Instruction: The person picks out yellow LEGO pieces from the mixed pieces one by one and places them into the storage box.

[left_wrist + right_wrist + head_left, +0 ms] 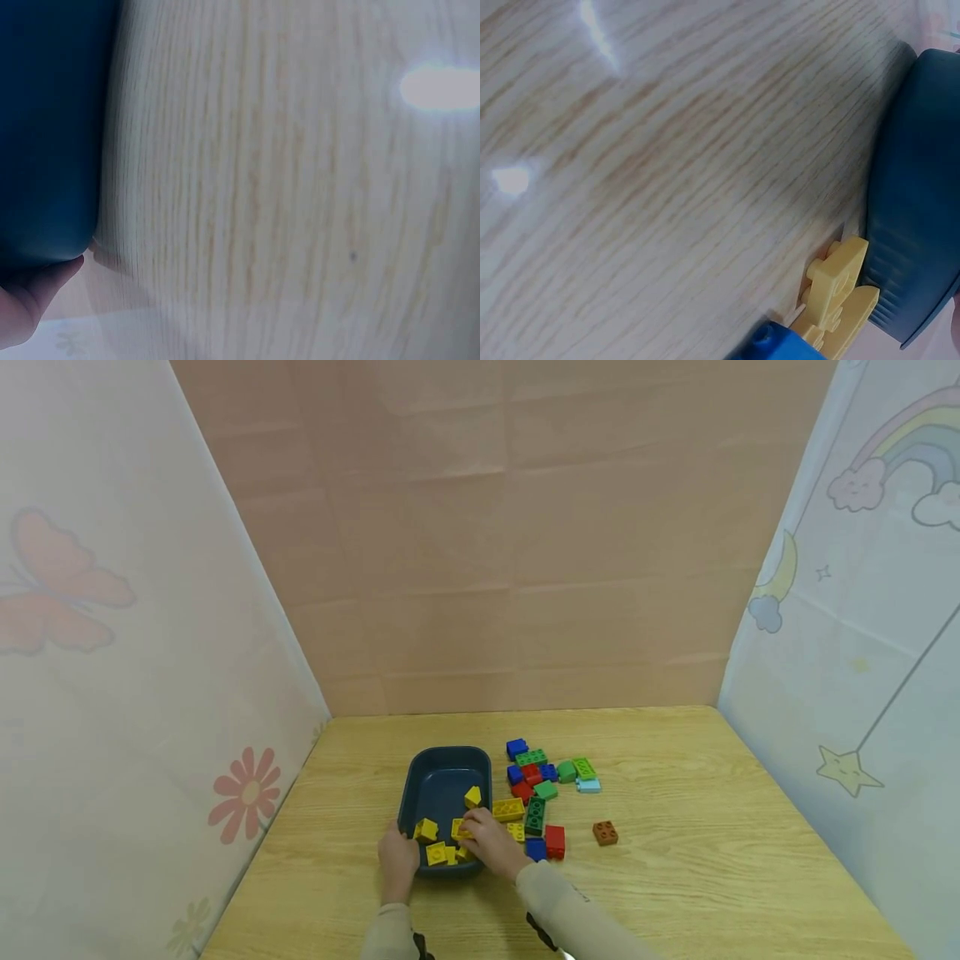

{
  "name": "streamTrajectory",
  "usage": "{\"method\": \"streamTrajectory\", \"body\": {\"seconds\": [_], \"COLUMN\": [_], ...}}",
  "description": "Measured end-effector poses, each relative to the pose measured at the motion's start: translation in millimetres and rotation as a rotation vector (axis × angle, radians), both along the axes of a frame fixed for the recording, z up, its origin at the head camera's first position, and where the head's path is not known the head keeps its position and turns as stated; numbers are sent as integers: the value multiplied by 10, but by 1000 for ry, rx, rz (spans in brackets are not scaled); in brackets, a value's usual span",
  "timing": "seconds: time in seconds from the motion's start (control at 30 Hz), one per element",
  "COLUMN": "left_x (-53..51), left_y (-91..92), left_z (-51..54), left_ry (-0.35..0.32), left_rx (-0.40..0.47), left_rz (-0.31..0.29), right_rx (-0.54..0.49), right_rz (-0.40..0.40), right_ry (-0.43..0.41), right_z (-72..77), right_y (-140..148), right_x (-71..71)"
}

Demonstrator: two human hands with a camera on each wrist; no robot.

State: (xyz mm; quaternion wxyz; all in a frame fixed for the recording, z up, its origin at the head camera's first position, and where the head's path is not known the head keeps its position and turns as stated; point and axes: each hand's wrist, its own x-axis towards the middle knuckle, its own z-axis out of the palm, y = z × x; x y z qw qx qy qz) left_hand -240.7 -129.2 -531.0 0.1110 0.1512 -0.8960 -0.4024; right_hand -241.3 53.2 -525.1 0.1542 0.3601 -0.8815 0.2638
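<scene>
A dark blue tray [442,781] stands on the table with several yellow bricks in it. My left hand [397,853] grips its left side near the front corner; in the left wrist view a fingertip presses against the outer wall of the tray [52,135]. My right hand [493,843] reaches over the tray's right rim, and its fingers pinch a yellow brick [457,829] inside; they partly cover it. Loose in the tray are a yellow sloped brick [472,797], another yellow brick [426,831] and a yellow square brick [437,854].
Right of the tray lie a long yellow brick [508,810], a dark green brick [536,816], a red brick [555,841] and a blue brick [536,848]. Several mixed bricks spread behind them. A brown brick [605,832] lies apart. Cloth walls enclose the table [675,877].
</scene>
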Motion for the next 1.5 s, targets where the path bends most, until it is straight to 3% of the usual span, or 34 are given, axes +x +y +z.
{"method": "streamTrajectory", "body": {"seconds": [0.27,0.57,1.0,1.3,1.5], "left_x": [-8,3,-5,-8,2], "left_y": [0,-10,-4,-7,-2], "left_z": [8,-10,3,20,26], "left_ry": [0,-14,-27,-39,-2], "left_rx": [-14,-4,-14,-10,-20], "left_rz": [-10,-4,-3,-2,-9], "right_rx": [-71,-135,-24,15,48], "right_rz": [-17,-140,-267,-294,-257], "right_ry": [37,34,32,-107,-26], "right_z": [46,33,-59,-136,-205], "right_y": [22,131,358,414,438], "right_x": [7,7,-26,-24,-25]}}
